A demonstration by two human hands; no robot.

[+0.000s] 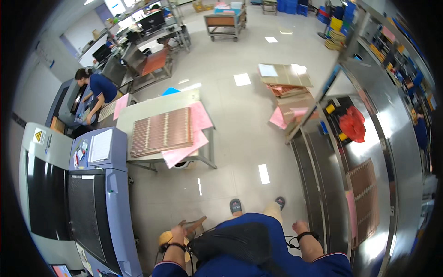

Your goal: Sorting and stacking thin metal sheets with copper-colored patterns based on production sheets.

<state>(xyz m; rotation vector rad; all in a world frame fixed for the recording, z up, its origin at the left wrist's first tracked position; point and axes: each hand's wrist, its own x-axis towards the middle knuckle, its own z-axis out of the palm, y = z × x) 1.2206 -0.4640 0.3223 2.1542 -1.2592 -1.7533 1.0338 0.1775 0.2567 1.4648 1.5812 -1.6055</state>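
Note:
My left hand (pixel 177 234) hangs low beside my body, next to a wooden seat (pixel 165 238) with a brown bar (pixel 197 223). Its fingers are small and partly hidden, so whether they touch the seat is unclear. My right hand (pixel 300 227) is held out at my right side with its fingers curled in and no object showing in them. Dark bands with thin cords circle both wrists. Nearest to the right hand is the steel rack (pixel 318 203), where a copper-coloured panel stack (pixel 363 203) lies. Another copper-coloured panel stack (pixel 161 131) rests on the table (pixel 177 99) ahead on the left.
A blue-grey machine (pixel 117 207) stands close on my left. Farther off, a co-worker (pixel 102 88) bends over another machine. Piled boards (pixel 290 92) with pink sheets stand ahead right. A red plastic bag (pixel 353 124) lies on the rack. A wheeled cart (pixel 224 21) stands far ahead.

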